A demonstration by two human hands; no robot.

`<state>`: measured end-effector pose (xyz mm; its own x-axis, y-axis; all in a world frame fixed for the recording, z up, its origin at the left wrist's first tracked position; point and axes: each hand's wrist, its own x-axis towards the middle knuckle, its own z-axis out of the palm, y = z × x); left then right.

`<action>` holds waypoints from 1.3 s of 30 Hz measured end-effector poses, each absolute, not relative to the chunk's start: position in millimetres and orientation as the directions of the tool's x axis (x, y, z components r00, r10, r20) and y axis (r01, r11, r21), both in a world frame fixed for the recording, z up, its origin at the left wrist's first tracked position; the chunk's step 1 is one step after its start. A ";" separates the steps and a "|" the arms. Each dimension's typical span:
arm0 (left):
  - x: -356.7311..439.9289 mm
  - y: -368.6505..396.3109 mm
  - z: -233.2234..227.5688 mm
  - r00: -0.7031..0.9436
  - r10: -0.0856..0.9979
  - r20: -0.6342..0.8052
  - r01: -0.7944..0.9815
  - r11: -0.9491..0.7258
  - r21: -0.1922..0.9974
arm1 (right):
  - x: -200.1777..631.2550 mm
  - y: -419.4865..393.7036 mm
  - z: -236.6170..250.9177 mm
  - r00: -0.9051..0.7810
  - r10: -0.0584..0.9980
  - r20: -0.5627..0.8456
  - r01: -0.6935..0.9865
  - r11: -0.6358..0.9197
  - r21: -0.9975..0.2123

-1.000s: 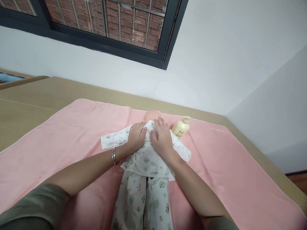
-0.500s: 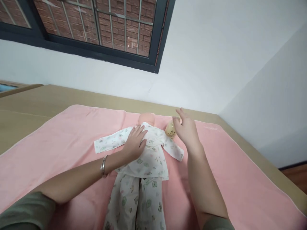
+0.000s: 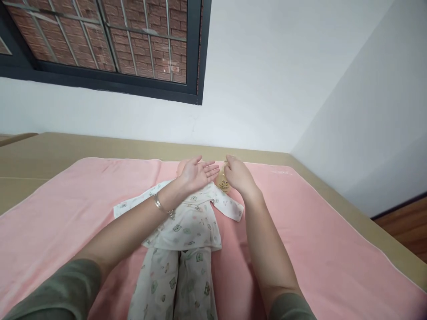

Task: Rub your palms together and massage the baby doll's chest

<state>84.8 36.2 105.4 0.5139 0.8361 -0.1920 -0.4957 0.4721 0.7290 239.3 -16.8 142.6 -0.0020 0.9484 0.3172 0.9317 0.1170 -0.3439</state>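
A doll lies on its back in a white patterned top point(image 3: 191, 222) and matching trousers point(image 3: 193, 280). Its head point(image 3: 181, 167) is mostly covered by my left hand point(image 3: 202, 174), which is held palm up above the doll's chest, fingers stretched out and nothing in it. A silver bracelet circles that wrist. Beside the doll's shoulder stands a pale yellow bottle point(image 3: 223, 182) with dark print. My right hand point(image 3: 238, 175) is at the bottle's upper part with fingers curled round it; its top is hidden.
The pink blanket point(image 3: 300, 231) under the doll covers much of a tan surface point(image 3: 90, 144). Behind it rises a white wall point(image 3: 250, 89) with a dark-framed, barred window point(image 3: 116, 75) at the upper left.
My left hand has lifted off the doll's chest and turned palm up, nearer the bottle. My right hand has gone from spread fingers to curled ones at the bottle. The view has swung slightly right.
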 end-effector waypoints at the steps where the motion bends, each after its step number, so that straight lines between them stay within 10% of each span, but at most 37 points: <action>1: 89.3 41.6 108.7 0.533 0.819 -0.212 -0.520 0.514 0.682 | 238.3 -16.0 141.3 0.004 0.949 0.317 0.936 0.107 -0.335; 16: 70.9 32.3 113.7 0.604 0.755 -0.257 -0.580 0.637 0.508 | 216.5 -10.5 119.1 0.025 0.948 0.316 1.000 -0.029 0.007; 22: 27.3 1.7 118.7 0.579 0.775 -0.254 -0.595 0.614 0.518 | 191.1 -25.9 131.6 0.072 0.978 0.198 0.995 -0.056 -0.085; 27: 8.8 -26.4 140.4 0.638 0.762 -0.111 -0.574 0.567 0.590 | 139.5 -60.4 126.8 -0.208 0.912 0.355 0.908 0.315 -0.277; 32: -0.5 -52.5 148.1 0.367 0.929 -0.047 -0.589 0.271 0.761 | 107.5 -113.3 119.5 -0.509 0.706 0.493 0.574 0.705 -0.416; 39: 0.7 -110.9 127.8 0.235 0.937 0.257 -0.317 -0.176 0.932 | 115.8 -129.9 123.7 -0.433 0.715 0.549 0.369 0.696 -0.616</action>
